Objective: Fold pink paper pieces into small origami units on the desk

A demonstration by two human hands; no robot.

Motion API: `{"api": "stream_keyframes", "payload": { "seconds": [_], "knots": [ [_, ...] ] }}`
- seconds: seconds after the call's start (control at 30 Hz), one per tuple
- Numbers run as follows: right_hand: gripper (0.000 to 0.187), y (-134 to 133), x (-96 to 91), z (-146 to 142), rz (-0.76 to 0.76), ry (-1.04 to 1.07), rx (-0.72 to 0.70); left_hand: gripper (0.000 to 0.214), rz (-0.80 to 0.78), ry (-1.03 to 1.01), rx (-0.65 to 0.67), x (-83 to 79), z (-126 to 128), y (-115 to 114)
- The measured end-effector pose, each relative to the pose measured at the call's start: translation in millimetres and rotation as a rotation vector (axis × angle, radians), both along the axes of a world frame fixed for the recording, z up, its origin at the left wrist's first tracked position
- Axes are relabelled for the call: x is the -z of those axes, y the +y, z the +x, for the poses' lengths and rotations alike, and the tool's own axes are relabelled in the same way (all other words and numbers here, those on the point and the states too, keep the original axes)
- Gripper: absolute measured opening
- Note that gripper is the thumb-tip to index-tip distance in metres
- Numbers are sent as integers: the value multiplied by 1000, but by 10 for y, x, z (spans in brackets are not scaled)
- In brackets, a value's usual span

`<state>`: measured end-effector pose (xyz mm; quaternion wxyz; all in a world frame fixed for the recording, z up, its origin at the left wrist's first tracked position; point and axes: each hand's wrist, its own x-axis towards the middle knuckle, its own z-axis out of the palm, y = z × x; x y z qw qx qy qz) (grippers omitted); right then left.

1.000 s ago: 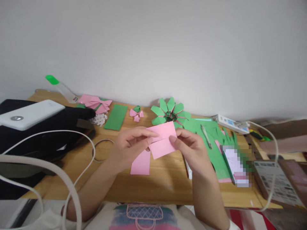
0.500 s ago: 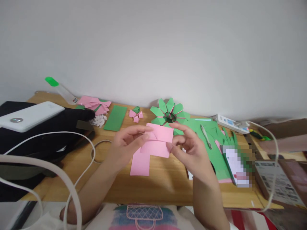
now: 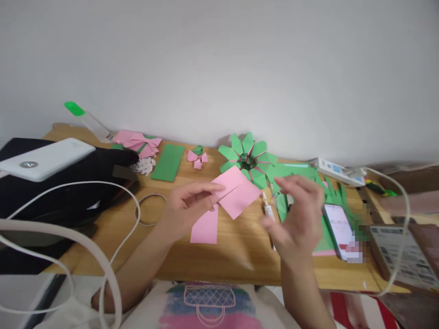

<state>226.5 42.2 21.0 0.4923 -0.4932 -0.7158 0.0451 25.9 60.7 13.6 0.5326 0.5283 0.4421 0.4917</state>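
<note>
My left hand (image 3: 192, 205) pinches the left edge of a creased piece of pink paper (image 3: 240, 194), held tilted above the table. To the right of it, my right hand (image 3: 297, 217) is raised with thumb and fingers apart and nothing between them; it is slightly blurred. Below my left hand lies a pink paper strip (image 3: 205, 228). A white glue tube (image 3: 268, 210) lies beside my right thumb, partly covered by the hand. Behind the held paper stands a green folded-paper flower shape (image 3: 262, 152) with pink edges.
A green paper rectangle (image 3: 168, 162), small pink folded pieces (image 3: 197, 159) and a tape ring (image 3: 146, 224) lie to the left. A white power bank (image 3: 48, 157) rests on black cloth. On the right are a phone (image 3: 338, 224), a power strip (image 3: 338, 171) and a looping white cable (image 3: 406, 219).
My right hand has let go of the pink paper and moved right, fingers apart. The paper has turned in my left hand, and the glue tube shows more. The view has shifted slightly.
</note>
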Motion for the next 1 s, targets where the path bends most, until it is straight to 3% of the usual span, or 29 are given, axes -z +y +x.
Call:
{"api": "stream_keyframes", "payload": {
  "seconds": [0.07,0.13,0.3,0.37,0.43,0.53,0.63,0.83,1.0],
  "knots": [
    [40,-104,67,15,81,-310,-22,13,17,50,21,95,-19,-38],
    [37,-178,222,17,66,-472,-86,17,35,127,55,251,-38,-84],
    [27,-214,912,39,-88,-405,-167,22,63,432,96,772,-164,-222],
    [26,-219,1143,70,-144,-395,-188,22,93,518,96,911,-238,-265],
    [23,-231,1272,104,-182,-387,-206,24,182,615,219,976,-292,-284],
    [21,-253,1308,139,-224,-376,-225,40,481,876,548,999,-319,-268],
    [19,-274,1277,151,-262,-357,-231,52,605,1025,697,1032,-328,-235],
    [11,-283,1255,113,-346,-273,-165,48,685,1074,725,1099,-377,-204],
    [14,-230,1265,26,-425,-185,-45,40,707,1045,612,1099,-322,-182]
  ]
}}
